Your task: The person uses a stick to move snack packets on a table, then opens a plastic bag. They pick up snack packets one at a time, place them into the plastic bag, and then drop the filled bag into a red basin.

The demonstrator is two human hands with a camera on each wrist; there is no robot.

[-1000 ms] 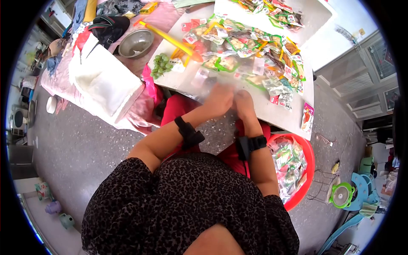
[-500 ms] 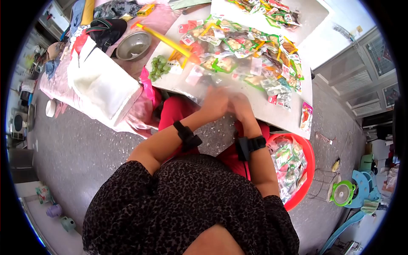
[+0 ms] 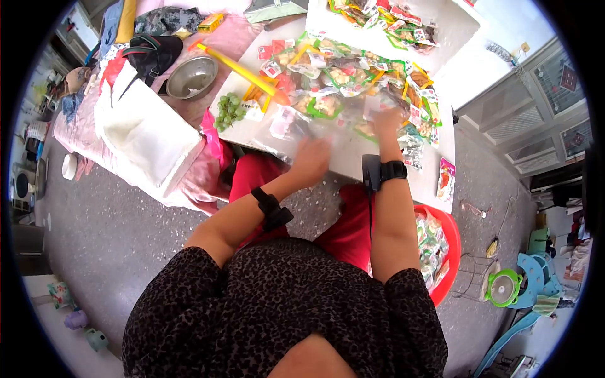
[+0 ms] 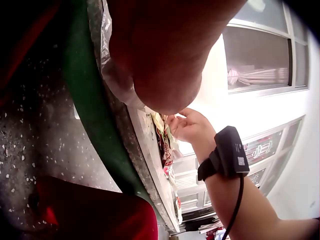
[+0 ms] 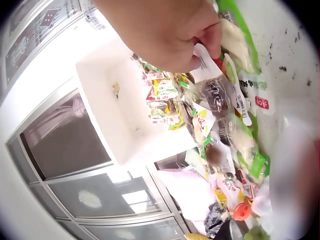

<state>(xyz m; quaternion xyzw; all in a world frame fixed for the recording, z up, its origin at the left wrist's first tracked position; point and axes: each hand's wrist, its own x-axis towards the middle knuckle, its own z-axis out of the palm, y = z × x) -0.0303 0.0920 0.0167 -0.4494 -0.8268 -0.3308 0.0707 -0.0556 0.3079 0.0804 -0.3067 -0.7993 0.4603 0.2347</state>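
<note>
food packet (image 5: 205, 66) | right hand (image 3: 388, 121): fingers pinching it | left hand (image 3: 311, 159): fingers blurred, can't tell

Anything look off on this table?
Slightly: dark specks scattered on the pale tabletop, looks like spilled crumbs. Also loose grapes beside the food packets, seemingly unrelated. No obvious damage visible.

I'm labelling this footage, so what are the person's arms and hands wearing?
The left hand and right hand are gloveless. Each wrist has a black strap with a boxy black unit; the right unit shows a small pale square marking and a black cable. The short sleeves are black with mottled grey.
</note>
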